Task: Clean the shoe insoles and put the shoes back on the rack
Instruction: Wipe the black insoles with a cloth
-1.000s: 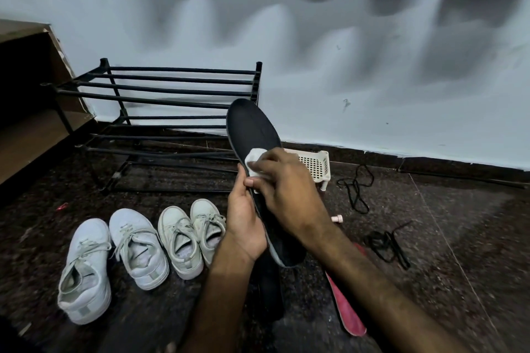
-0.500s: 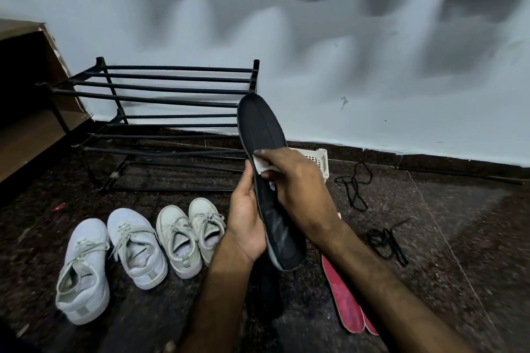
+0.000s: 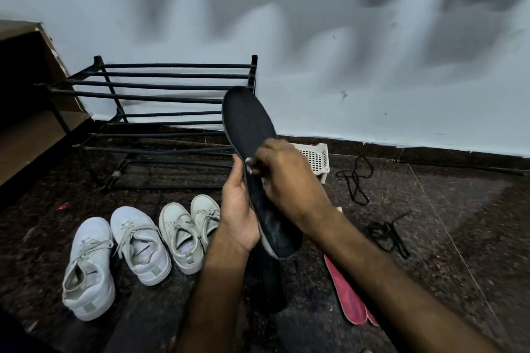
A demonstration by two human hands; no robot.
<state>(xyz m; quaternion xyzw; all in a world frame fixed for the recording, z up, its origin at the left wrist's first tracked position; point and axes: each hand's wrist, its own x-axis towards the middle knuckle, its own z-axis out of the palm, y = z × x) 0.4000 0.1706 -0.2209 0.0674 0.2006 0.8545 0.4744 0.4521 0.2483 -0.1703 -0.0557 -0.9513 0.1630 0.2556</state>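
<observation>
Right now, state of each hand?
Left hand: closed, holding the black insole.
Right hand: closed, pressing a white cloth onto the insole.

The right hand [image 3: 286, 178] hides most of the white cloth [image 3: 249, 164].

No text, label, brand or number can be read anywhere here.

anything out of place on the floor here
Two black shoelaces lie loose and tangled on the floor right of the basket. A pair of red insoles lies nearby, and four white sneakers sit before the shoe rack, not on it.
</observation>
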